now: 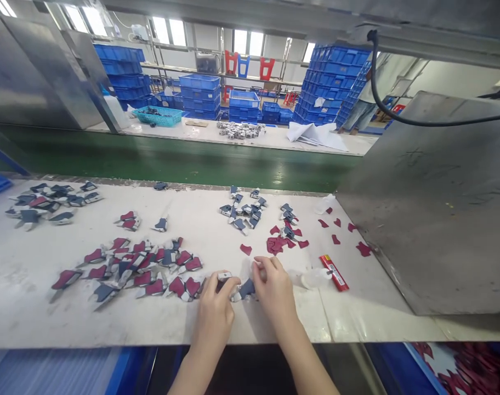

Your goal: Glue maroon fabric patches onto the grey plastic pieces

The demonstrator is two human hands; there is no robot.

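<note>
My left hand (214, 307) is closed around a small white-and-dark moulded part (224, 276), its pale end showing between thumb and fingers. To its right, my right hand (276, 288) is pinched, thumb against fingertips; whatever sits in the pinch is too small or hidden to make out. Between the hands a dark blue and white part (246, 289) lies on the white worktop (274, 326). Left of my left hand spreads a heap of similar parts with maroon or dark blue faces (143, 263). Beyond my right hand lies a pile of loose maroon pieces (276, 244).
A red packet (334, 272) and a small clear white container (316, 278) lie right of my hands. A metal panel (447, 203) bounds the right side. More dark blue parts (245, 211) lie farther back. A bin of maroon pieces (476, 362) stands below right.
</note>
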